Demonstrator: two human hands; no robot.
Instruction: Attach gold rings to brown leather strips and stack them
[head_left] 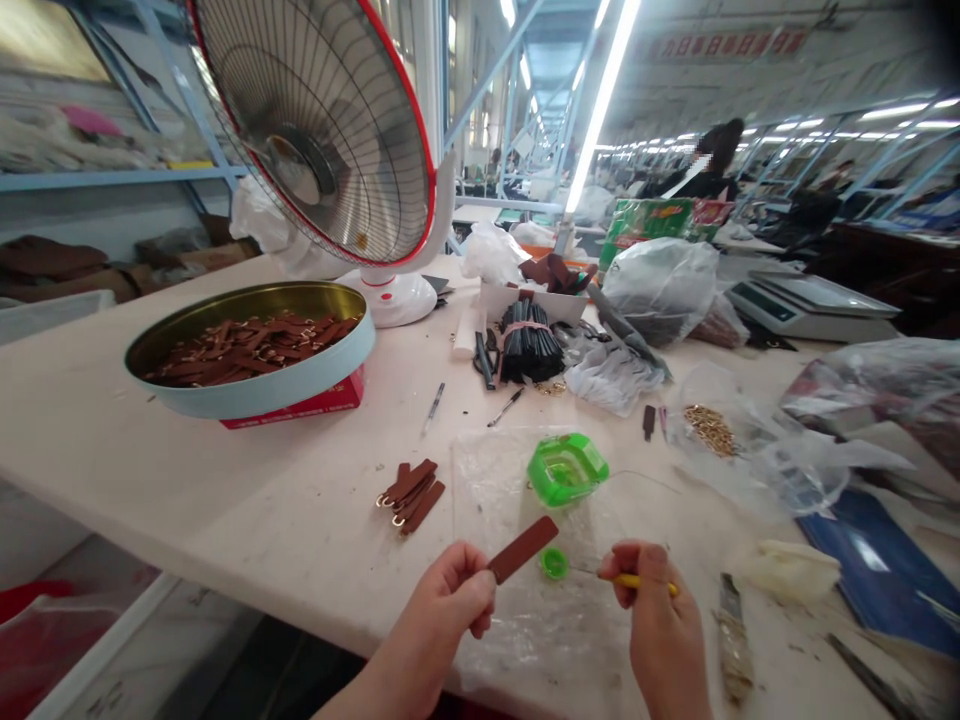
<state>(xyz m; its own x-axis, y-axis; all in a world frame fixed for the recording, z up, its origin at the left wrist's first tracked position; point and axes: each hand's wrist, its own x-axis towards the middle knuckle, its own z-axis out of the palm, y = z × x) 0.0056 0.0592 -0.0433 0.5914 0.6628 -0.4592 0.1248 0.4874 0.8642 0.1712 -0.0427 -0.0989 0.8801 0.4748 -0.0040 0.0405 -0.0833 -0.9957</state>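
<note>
My left hand (461, 592) pinches one end of a brown leather strap (525, 550), whose rounded end points up and to the right. In my right hand (651, 600) is a thin-tipped tool with a yellow handle (634, 581); its tip points left toward a small green cap (554, 563). Strap and tip are apart. Beyond the cap stands a green plastic container (568, 470) on a clear plastic sheet (487, 470). To the left lies a small pile of brown straps (414, 492) with metal hooks.
A round tin (255, 385) full of brown straps rests on a red box (300, 402), with a fan (315, 150) behind. Two pens lie mid-table. On the right are a bag of gold hardware (709, 430), a taped blade (731, 640), scissors and a scale (810, 300).
</note>
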